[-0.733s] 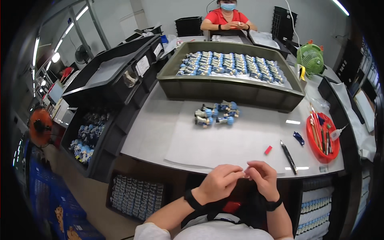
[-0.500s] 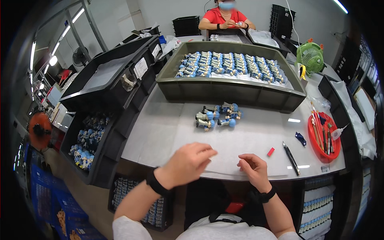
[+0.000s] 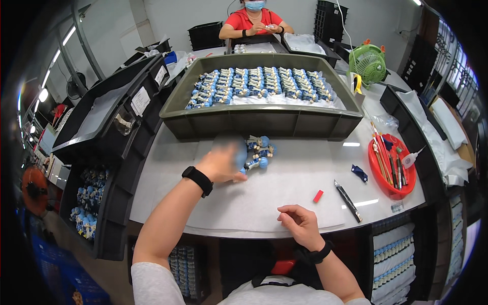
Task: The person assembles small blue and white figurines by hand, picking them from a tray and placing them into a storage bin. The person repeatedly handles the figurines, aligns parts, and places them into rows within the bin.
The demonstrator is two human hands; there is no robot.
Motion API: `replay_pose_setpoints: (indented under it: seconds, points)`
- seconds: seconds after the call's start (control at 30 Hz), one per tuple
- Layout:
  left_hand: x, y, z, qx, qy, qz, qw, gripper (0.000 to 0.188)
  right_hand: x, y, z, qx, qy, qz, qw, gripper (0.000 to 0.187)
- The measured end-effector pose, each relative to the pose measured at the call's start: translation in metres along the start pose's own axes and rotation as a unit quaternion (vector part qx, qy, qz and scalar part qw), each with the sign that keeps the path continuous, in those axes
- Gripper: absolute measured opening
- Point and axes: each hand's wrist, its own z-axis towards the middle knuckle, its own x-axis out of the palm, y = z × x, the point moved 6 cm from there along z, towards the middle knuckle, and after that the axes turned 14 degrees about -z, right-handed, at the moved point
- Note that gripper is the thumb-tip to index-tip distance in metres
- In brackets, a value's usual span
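My left hand (image 3: 219, 163) reaches over the white tabletop to a small group of blue-haired figurines (image 3: 262, 150) lying in front of the big tray. Its thumb points toward the nearest figurine, while a blurred patch covers the other fingertips, so a grip there cannot be made out. Part of the group is hidden behind this hand. Near the table's front edge hovers my right hand (image 3: 301, 226), loosely curled, thumb and fingers a little apart, with nothing visible between them. To its right lie a small red block (image 3: 318, 196) and a black pen-like knife (image 3: 348, 201).
A grey-green tray (image 3: 264, 122) holding rows of figurines spans the back. Dark crates (image 3: 96, 137) stand at left, some with figurines. At right are a red basket (image 3: 375, 175) of brushes, a dark blue piece (image 3: 359, 173) and a green fan (image 3: 367, 63). A co-worker (image 3: 254, 23) sits opposite.
My left hand has moved forward from the table's front to the figurines. My right hand stays near the front edge. The whole view has shifted, with the scene now further left.
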Motion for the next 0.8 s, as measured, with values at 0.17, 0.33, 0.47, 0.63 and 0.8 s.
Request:
replay_pose_setpoints:
  seconds: [0.17,0.33,0.47,0.63,0.8]
  points:
    - [-0.022,-0.034,0.033,0.230,-0.171,-0.083,0.954,0.034,0.000,0.003,0.001,-0.014,-0.002,-0.004,1.000,0.017]
    - [0.006,-0.050,0.068,0.247,-0.117,-0.014,0.962,0.029,0.000,0.001,0.001,-0.049,-0.009,-0.043,0.998,0.016]
    - [-0.010,-0.062,0.053,0.280,-0.184,-0.027,0.942,0.028,0.000,0.004,0.002,-0.040,-0.005,-0.027,0.999,0.015]
    - [-0.021,-0.070,0.007,0.220,-0.092,-0.487,0.840,0.026,-0.006,0.001,0.002,-0.029,-0.018,0.041,0.999,0.026]
    - [0.053,-0.063,-0.048,0.093,-0.004,-0.656,0.749,0.031,-0.008,0.005,0.005,-0.034,-0.013,0.201,0.979,0.034]
